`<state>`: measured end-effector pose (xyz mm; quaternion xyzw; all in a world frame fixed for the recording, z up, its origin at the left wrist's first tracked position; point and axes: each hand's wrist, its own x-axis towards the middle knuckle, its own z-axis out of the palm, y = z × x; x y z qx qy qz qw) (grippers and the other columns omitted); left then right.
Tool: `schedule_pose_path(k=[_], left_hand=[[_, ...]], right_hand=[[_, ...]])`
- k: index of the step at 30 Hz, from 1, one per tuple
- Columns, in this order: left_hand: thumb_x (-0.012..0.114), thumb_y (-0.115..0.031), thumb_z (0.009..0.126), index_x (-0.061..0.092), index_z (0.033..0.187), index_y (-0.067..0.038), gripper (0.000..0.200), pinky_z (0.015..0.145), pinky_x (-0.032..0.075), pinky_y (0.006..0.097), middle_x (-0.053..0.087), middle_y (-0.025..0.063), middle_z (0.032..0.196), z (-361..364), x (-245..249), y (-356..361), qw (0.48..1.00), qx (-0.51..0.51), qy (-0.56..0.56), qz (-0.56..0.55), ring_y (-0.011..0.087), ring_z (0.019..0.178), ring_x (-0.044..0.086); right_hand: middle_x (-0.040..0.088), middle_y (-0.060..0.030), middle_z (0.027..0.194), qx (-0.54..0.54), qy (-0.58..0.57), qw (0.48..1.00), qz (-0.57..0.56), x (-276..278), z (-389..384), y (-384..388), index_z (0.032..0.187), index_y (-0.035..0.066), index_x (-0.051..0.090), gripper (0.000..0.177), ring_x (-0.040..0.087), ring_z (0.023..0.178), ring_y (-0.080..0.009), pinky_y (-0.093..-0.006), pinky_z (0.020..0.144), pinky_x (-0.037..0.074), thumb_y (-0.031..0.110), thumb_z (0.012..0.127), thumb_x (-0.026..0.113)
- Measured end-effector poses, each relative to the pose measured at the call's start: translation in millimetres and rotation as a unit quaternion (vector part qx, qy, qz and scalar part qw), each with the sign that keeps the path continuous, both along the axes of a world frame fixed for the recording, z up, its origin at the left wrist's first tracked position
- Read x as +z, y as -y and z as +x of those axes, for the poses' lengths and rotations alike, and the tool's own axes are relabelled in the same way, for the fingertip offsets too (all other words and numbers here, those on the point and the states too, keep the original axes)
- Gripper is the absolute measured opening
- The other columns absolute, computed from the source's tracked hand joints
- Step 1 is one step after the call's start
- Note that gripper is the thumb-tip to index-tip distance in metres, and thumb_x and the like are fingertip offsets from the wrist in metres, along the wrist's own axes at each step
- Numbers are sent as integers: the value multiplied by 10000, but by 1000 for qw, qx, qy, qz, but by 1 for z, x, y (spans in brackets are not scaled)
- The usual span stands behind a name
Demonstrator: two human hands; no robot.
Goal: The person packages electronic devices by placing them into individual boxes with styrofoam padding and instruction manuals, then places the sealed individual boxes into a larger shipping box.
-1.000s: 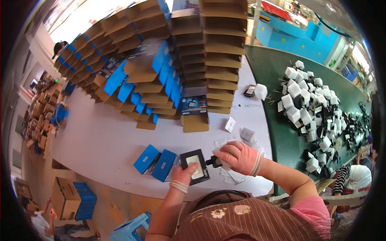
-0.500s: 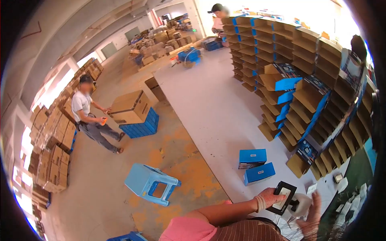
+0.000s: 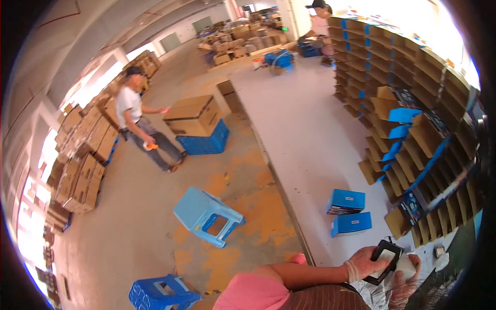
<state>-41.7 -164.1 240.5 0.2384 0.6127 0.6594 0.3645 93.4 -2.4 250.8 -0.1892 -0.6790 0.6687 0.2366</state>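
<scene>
My left hand (image 3: 361,264), a pale band at its wrist, is closed on the near side of a flat black-framed device (image 3: 393,252) with a pale panel in its middle. Close beside it, my right hand (image 3: 404,287) has its fingers wrapped round a white rounded piece (image 3: 406,265). A thin dark cord shows at the device's top edge. Beyond my hands, two blue boxes, a farther box (image 3: 347,198) and a nearer box (image 3: 352,223), stand close together on the white table (image 3: 289,129).
Stacked open cartons (image 3: 403,150) form a wall along the table's right side. A light blue stool (image 3: 199,209) and a darker blue stool (image 3: 160,293) stand on the floor. One person (image 3: 137,113) is beside a large carton (image 3: 192,114) on a blue crate; another person (image 3: 321,28) stands at the table's far end.
The view has swung left, shifting the scene to the right. My right hand, spread beside the white piece before, has closed round it. The person by the carton has lowered the hand with the orange item.
</scene>
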Motion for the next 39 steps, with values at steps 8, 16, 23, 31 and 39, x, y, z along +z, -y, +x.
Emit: schedule_pose_path(k=[8,16,23,31,39], left_hand=[[709,-321,823,643,1132,-22,435,779,520,326,700,101,937,12,-32,-2,993,91,76,26,169,830,636],[692,-313,903,600,1204,2,446,786,525,309,685,81,1035,0,-53,-5,942,144,238,187,147,857,632],[682,-178,918,536,1325,-49,451,895,512,317,632,38,1160,39,-81,-36,950,74,251,173,135,1027,594],[772,-202,814,577,1253,-45,506,896,493,342,638,117,1127,34,-6,-36,980,-100,-150,85,232,1024,632],[709,-418,802,569,1250,-38,604,959,469,423,612,188,1197,-51,-49,-117,747,-238,-609,-115,342,1088,589]], right_hand=[[481,-80,1247,29,7,995,92,-54,-16,-41,1322,23,428,718,480,1166,-216,-329,1014,386,160,717,789],[526,-160,1364,141,23,958,250,-20,-27,-49,1461,-45,290,657,591,1102,-220,-265,884,487,-178,824,382],[668,-113,1026,34,11,986,-165,-37,-14,34,1016,1,656,187,643,934,-205,-339,786,525,107,962,511],[593,-179,1286,-109,-74,978,-164,-61,41,20,1358,17,445,810,581,1156,-294,-439,1010,449,269,704,851],[639,-117,1169,-307,-203,884,-287,-50,97,-6,1269,23,542,650,632,1067,-249,-433,928,523,173,716,849]])
